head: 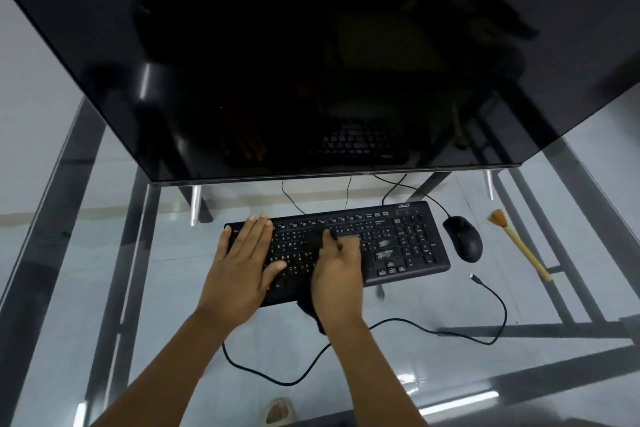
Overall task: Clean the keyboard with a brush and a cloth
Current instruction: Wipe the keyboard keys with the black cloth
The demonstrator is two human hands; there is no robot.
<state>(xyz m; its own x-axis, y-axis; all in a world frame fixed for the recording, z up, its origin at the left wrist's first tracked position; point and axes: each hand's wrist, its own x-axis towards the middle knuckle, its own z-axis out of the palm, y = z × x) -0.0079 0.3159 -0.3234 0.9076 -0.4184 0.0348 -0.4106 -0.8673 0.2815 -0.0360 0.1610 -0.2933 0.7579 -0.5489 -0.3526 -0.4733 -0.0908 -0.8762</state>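
Left hand [242, 263] flat, steadying the Acer keyboard [398, 243]; right hand [337, 267] bunches a limp black cloth [310, 314] (tail trailing beneath the wrist).

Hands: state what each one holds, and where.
Right hand grips a dark cloth, bunched under the palm, on the keyboard. Left hand holds nothing; it rests flat on the keys.

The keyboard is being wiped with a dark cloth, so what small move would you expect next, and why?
Probably a sweep of the cloth to the right. The right hand grips it over the middle keys of the keyboard, and pale smudges show on the keys just right of that hand. The left hand lies flat on the left end, steadying the board. The brush lies aside on the glass table.
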